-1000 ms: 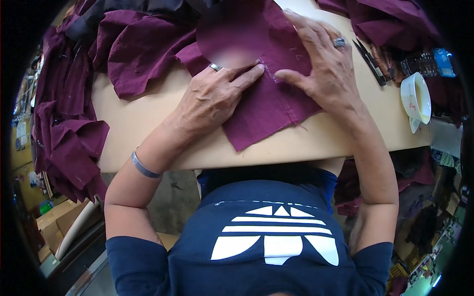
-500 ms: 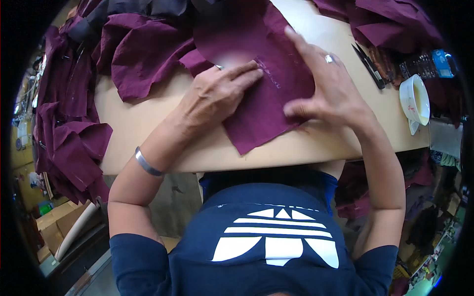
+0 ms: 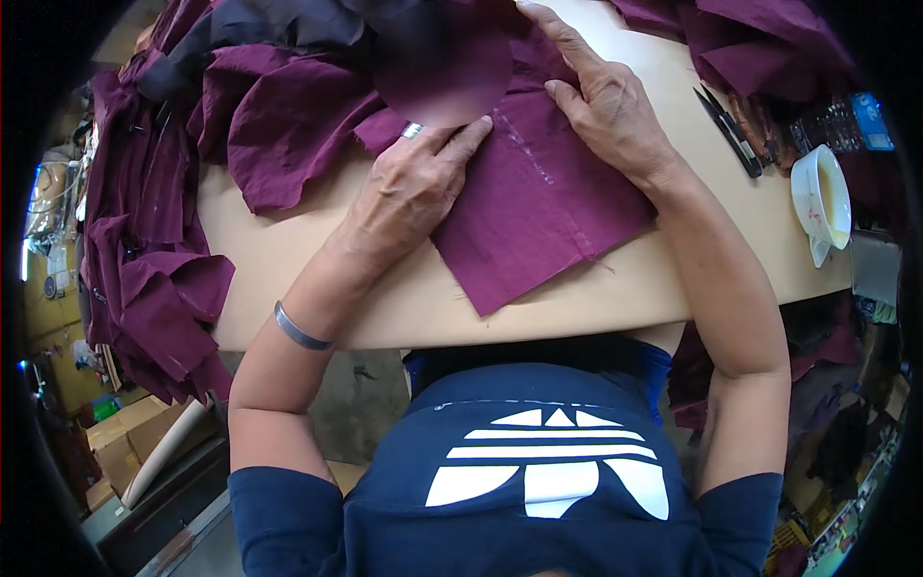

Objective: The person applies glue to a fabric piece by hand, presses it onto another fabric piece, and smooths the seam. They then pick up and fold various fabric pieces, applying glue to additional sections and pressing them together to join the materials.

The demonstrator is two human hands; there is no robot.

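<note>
A piece of maroon fabric lies flat near the table's front edge, with a pale broken line running down it and a loose thread at its lower edge. My left hand rests at the fabric's left side, fingers stretched forward; a blurred patch hides some of the fingertips. Over the fabric's upper right part is my right hand, index finger extended away from me and thumb apart from it. Neither hand visibly grips anything. The far part of the fabric is covered by the blur.
More maroon cloth lies at the left, beside dark cloth, and hangs over the table. To the right are black scissors-like blades, a white bowl with yellowish contents, a plastic bottle and a maroon cloth pile.
My right hand has moved away from me along the fabric, off its lower right side. That lower right corner now lies spread out to the right. My left hand stays at nearly the same spot.
</note>
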